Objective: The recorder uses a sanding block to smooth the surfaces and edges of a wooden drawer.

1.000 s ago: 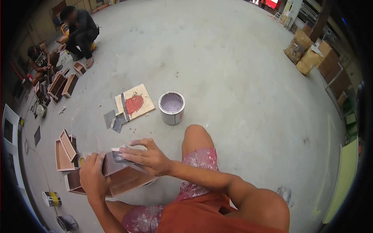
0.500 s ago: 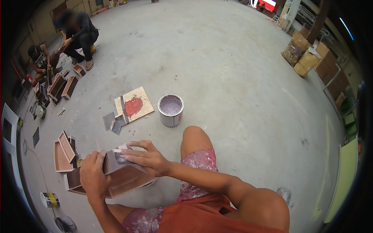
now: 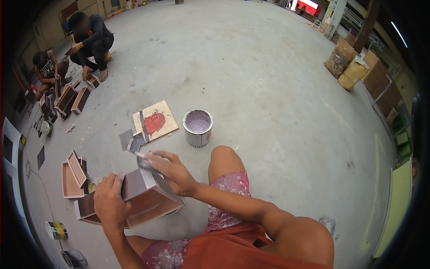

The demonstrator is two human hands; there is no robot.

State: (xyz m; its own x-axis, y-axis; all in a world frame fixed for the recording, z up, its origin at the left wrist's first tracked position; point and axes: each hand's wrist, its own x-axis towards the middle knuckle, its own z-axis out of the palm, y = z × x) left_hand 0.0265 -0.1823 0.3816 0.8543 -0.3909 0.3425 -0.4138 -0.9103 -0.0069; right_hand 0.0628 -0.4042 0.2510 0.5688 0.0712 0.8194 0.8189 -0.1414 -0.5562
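A wooden drawer box [image 3: 154, 206] with brownish-grey outer faces stands tilted in front of me, its reddish inside partly showing. My left hand [image 3: 110, 198] is closed over its left upper edge, fingers on the outer face and thumb toward the inside. My right hand [image 3: 169, 171] is at the box's far upper corner, fingers pressed on a dark grey sheet that looks like sandpaper [image 3: 144, 162]. Motion blurs the fingertips and the sheet. Beyond the box are an open can of greyish-purple paint [image 3: 197, 127] and a board [image 3: 168, 117] with red paste on it.
Dark sheets [image 3: 126, 140] lie beside the board. More drawer boxes [image 3: 71, 181] are stacked at left, near small cans [image 3: 57, 230]. At far left two people [image 3: 92, 42] crouch among other drawers [image 3: 80, 101]. Filled sacks [image 3: 354, 74] stand at far right.
My right hand has slid the sheet away from me along the box's upper face to its far edge. My left hand keeps its hold. The farther co-worker's hand now reaches down to a small drawer.
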